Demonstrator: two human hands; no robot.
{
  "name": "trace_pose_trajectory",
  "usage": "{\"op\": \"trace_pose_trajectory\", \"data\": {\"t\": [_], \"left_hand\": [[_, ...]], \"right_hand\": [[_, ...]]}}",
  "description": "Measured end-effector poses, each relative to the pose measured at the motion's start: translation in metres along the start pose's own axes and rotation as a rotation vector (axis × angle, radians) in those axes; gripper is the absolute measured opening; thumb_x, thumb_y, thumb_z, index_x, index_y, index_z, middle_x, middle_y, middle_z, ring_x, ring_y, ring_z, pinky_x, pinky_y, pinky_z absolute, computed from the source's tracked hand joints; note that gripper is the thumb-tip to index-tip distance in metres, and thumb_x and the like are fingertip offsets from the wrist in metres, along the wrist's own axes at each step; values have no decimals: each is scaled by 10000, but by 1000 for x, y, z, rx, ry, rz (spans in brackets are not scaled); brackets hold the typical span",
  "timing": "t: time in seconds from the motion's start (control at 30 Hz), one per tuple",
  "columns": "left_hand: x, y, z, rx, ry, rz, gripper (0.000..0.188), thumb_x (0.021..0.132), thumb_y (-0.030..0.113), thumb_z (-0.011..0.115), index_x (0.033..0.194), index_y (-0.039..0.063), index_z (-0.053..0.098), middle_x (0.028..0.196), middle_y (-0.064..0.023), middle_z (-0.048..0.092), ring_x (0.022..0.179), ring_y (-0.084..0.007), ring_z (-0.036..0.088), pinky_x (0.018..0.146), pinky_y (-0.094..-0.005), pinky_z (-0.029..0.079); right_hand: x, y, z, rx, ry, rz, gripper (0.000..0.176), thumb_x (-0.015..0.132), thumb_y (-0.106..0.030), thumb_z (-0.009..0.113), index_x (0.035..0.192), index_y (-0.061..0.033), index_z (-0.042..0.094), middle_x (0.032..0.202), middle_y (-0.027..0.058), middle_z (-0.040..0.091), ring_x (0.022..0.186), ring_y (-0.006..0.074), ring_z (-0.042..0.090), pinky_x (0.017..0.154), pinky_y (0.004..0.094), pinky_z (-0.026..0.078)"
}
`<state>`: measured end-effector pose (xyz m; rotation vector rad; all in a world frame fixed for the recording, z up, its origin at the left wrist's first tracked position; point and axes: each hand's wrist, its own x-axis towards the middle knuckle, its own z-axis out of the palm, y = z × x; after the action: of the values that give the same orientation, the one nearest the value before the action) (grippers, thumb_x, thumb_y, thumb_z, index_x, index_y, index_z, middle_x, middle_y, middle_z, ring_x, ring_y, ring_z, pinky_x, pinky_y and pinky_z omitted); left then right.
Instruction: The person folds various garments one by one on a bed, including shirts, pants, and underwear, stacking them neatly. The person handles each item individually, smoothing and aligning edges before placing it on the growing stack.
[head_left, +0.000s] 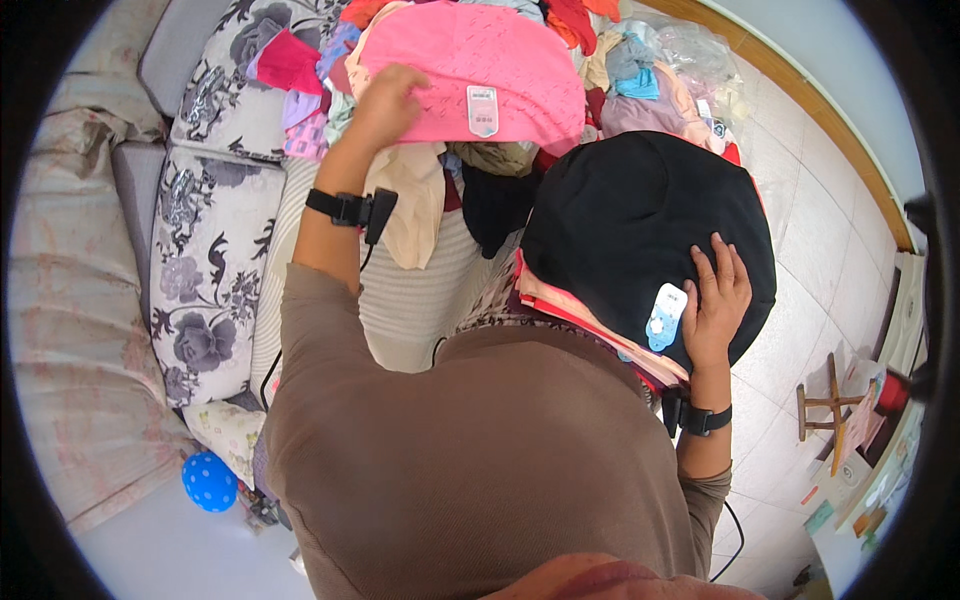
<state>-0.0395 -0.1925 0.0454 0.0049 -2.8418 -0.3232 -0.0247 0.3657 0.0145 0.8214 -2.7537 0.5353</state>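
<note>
My left hand (386, 109) is at the left side of a bright pink garment (517, 67) with a small dashed pattern and a white tag (482, 111). Its fingers are curled and partly blurred; whether they pinch the fabric cannot be made out. Flat on a black garment (607, 217) rests my right hand (716, 296), the thumb beside a white and blue tag (666, 317). That black piece tops a stack of folded garments in red, peach and dark tones (592, 307), which lies over my lap.
Loose mixed clothes (296, 64) are heaped on the striped sofa seat (307, 315). Floral cushions (206, 277) line the left. Clear plastic bags (694, 49) lie at the back right. On the tiled floor (806, 217) stands a small wooden stool (832, 405). A blue dotted ball (209, 481) sits lower left.
</note>
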Motion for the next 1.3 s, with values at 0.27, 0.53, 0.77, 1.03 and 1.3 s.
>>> {"op": "trace_pose_trajectory", "data": {"t": [0.27,0.53,0.77,1.03,1.3], "left_hand": [[-37,6,-8,-46,-138,185,361,716,102,828,1055,72,709,1085,-118,679,1068,-336,643,926,-431,530],[-15,-11,-12,-79,-437,85,331,759,37,789,1075,15,691,1163,-137,682,1140,-342,636,981,-407,532],[-10,2,-18,292,-482,171,171,896,130,664,1010,2,658,1121,-180,693,1055,-392,656,893,-462,538],[99,18,-46,-420,62,-187,227,1020,153,546,1181,16,627,1073,-139,694,991,-253,672,864,-369,526],[175,180,-154,-1461,100,204,125,1039,141,612,1042,22,651,944,-28,680,822,-115,648,756,-253,544]], "right_hand": [[1,-2,1,-47,-10,-6,465,869,-105,692,1330,-155,681,1551,70,517,1430,332,443,1164,480,330],[0,-5,-1,-55,-7,7,453,883,-99,676,1333,-151,678,1552,72,516,1438,330,437,1165,478,329],[-3,-2,-2,-43,-24,30,451,878,-101,680,1326,-151,685,1553,72,515,1442,332,437,1164,483,327],[5,15,-5,224,-48,-24,360,932,-121,591,1276,-94,696,1538,93,534,1431,341,450,1183,472,323],[51,-8,-54,732,-89,362,418,976,-156,682,1367,-22,619,1321,169,672,1204,246,647,1042,354,496]]}}
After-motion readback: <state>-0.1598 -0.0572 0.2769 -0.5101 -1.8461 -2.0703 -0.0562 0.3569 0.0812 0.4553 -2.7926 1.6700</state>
